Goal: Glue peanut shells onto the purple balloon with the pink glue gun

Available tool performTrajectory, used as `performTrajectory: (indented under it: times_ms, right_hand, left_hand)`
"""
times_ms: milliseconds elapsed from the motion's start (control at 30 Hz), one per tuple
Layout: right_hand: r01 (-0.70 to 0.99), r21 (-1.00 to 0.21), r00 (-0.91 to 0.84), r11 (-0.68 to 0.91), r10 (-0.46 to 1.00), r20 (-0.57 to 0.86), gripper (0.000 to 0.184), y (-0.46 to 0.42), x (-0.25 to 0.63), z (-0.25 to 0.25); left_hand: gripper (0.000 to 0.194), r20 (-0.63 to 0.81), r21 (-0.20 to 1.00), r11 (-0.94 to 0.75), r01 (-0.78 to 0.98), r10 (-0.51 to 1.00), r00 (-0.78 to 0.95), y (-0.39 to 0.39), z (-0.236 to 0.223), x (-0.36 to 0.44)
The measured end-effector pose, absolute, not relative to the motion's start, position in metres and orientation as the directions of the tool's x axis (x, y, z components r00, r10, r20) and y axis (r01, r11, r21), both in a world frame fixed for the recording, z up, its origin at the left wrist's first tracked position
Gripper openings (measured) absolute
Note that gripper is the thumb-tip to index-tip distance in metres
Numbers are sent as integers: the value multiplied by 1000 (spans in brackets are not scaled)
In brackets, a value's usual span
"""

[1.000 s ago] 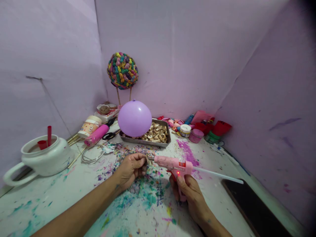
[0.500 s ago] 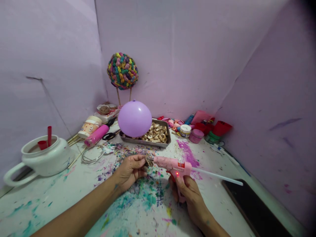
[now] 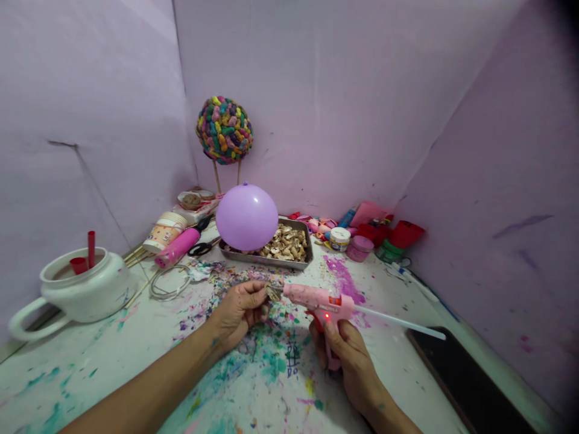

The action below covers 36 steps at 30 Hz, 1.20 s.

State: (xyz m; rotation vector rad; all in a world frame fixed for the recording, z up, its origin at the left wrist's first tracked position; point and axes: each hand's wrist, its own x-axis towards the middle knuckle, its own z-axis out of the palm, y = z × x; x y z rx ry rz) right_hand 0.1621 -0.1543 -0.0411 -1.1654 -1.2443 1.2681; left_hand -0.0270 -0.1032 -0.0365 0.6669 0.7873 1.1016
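Between the thumb and fingers of my left hand (image 3: pixel 242 313) is a peanut shell (image 3: pixel 274 293), brown and small. My right hand (image 3: pixel 346 355) grips a pink glue gun (image 3: pixel 319 301) by its handle, its red light lit. The nozzle points left and meets or nearly meets the shell; I cannot tell whether it touches. A clear glue stick (image 3: pixel 398 321) sticks out from the back of the gun. Beyond my hands, a purple balloon (image 3: pixel 246 217) rests on a metal tray (image 3: pixel 289 265) of peanut shells (image 3: pixel 287 246).
A colourful ball on sticks (image 3: pixel 225 131) stands at the back. To the left are a white pot (image 3: pixel 90 295), paper cups (image 3: pixel 165 232), a pink bottle (image 3: pixel 177 248), scissors (image 3: pixel 200 248) and coiled wire (image 3: pixel 169 283). Paint jars (image 3: pixel 359 248) and a dark phone (image 3: pixel 465 374) are to the right.
The glue gun has shifted slightly to the right, with its back end turned a little. My left hand and the peanut shell have hardly moved.
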Motion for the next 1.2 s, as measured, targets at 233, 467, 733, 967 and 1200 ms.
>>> performTrajectory:
  times_ms: [233,467,733,967,1200]
  right_hand:
    - [6,-1000,-93,-15,996,-15,45,-154,165,-35]
    - [35,-999,-138,13,990,8,43,-155,165,-39]
    - [74,-997,-141,13,990,2,45,-155,166,-42]
    - [77,-997,-147,29,989,18,44,-152,169,-45]
    - [93,-995,-136,26,991,13,45,-152,170,-47]
  left_hand:
    - [26,-184,869,220,-443,975,122,-93,-36,-38]
    - [29,-188,896,211,-391,977,97,-94,-34,-37]
    - [29,-181,905,196,-379,981,73,-94,-33,-36]
    - [29,-160,909,182,-376,983,89,-92,-36,-38]
    - [29,-156,911,179,-373,984,91,-92,-36,-40]
